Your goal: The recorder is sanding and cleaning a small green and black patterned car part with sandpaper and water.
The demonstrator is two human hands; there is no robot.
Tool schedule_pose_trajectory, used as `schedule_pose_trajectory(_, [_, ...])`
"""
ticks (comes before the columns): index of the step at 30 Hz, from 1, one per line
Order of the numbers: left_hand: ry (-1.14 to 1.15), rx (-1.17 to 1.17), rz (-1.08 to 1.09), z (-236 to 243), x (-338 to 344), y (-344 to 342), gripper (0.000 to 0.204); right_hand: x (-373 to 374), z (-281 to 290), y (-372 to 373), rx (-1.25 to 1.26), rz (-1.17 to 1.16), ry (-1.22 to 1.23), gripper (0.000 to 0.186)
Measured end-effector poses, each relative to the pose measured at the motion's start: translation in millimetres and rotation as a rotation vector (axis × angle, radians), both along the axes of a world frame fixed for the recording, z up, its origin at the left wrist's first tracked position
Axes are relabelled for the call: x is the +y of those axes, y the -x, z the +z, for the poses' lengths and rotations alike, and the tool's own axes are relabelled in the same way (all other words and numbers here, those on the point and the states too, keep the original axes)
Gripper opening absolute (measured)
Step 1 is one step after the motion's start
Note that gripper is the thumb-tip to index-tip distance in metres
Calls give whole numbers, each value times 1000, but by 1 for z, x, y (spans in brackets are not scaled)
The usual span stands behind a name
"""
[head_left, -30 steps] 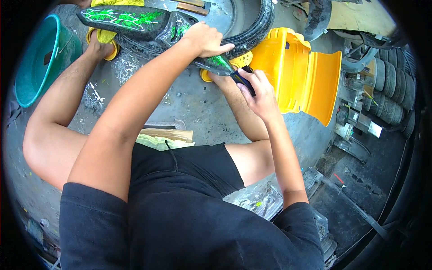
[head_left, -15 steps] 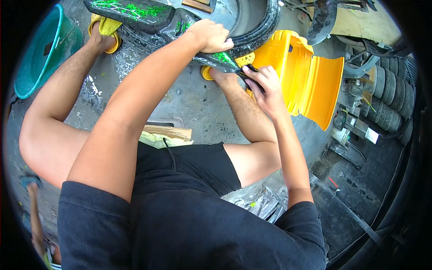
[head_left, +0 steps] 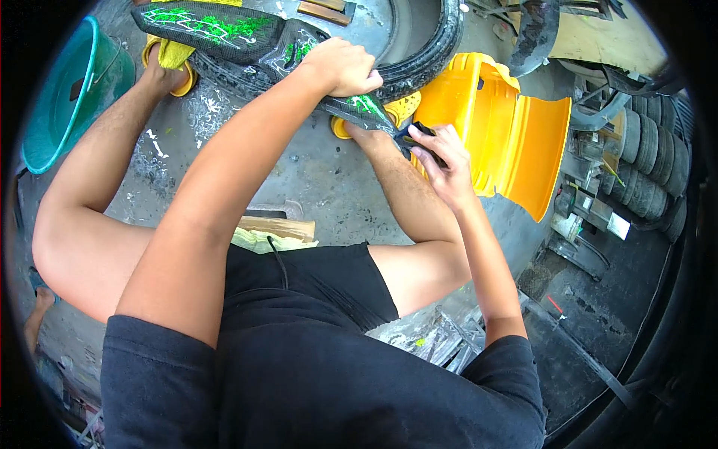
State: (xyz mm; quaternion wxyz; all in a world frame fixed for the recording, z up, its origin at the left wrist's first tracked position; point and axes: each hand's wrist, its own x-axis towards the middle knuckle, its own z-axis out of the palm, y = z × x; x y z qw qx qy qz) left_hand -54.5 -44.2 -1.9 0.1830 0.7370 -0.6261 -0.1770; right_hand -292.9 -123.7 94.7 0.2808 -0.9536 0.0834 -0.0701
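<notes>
Since half a second ago the right hand (head_left: 443, 159) has slid slightly along the panel's tip toward the yellow wheel (head_left: 508, 135); left hand (head_left: 342, 66) unchanged in place. Left hand clamped over the upper edge of the dark panel (head_left: 224, 30), a long black piece streaked with green, lying across the knees and reaching up-left. Right hand closed on a small dark tool (head_left: 419, 136), pressed to the panel's narrow lower end, just beside the wheel. Tyre (head_left: 434, 52) curves behind the left hand. Teal tub (head_left: 60, 90) stands well apart at far left. Feet in yellow sandals (head_left: 173, 61) on the grey concrete floor (head_left: 314, 179). Person seated, black shirt and shorts.
</notes>
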Motion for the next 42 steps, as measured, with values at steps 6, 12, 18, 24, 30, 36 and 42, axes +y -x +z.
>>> schedule_pose_trajectory(6, [-36,-8,-9,-3,1,-1,49,-1,-22,-29,-69,19,-20,38])
schedule_pose_trajectory(12, [-17,-9,0,1,-2,2,50,-5,-6,6,-21,12,11,35])
schedule_pose_trajectory(18, [-34,-42,17,-5,3,0,49,-3,-35,-26,-79,-42,-80,37])
schedule_pose_trajectory(24, [35,-2,9,-2,0,3,51,-8,-13,9,-22,-33,-37,36])
schedule_pose_trajectory(30, [-5,-36,41,-7,5,0,47,3,-22,-24,-43,-59,-54,35])
schedule_pose_trajectory(36, [89,-38,2,-2,2,4,49,3,-2,19,5,-31,31,36])
schedule_pose_trajectory(42, [45,-75,30,-7,2,1,47,11,-6,1,-36,7,77,36])
